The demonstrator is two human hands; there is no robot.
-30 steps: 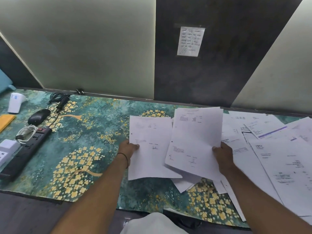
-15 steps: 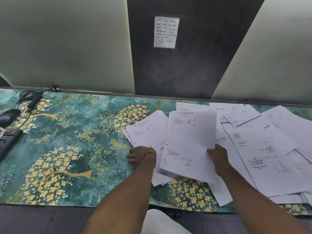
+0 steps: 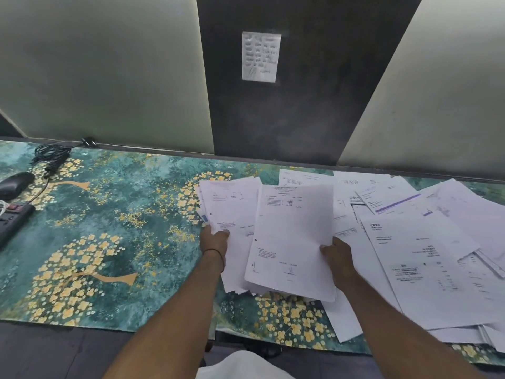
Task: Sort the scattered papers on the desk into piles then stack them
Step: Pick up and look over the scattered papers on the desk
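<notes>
The left hand [image 3: 216, 243] now grips a sheaf of papers [image 3: 232, 209] by its 7 o'clock corner, fingers [image 3: 222, 233] closed on it with the thumb on top. Half a second ago this hand lay knuckles-up on the desk [image 3: 123, 228] against the sheaf's edge. The right hand [image 3: 338, 259] keeps its hold on a printed sheet [image 3: 295, 233], fingers pinching its 4 o'clock edge. That sheet overlaps the sheaf's 3 o'clock side, and its near end lies over other pages. The scattered papers [image 3: 423, 258] are spread at 3 o'clock from the held sheet, overlapping one another out to the frame edge, in much the same jumble as before. At 9 o'clock, well apart from the papers, a computer mouse [image 3: 15, 184] and a power strip [image 3: 13, 222] sit at the desk's end. A handwritten note [image 3: 261, 56] is stuck to the dark wall panel at 12 o'clock.
</notes>
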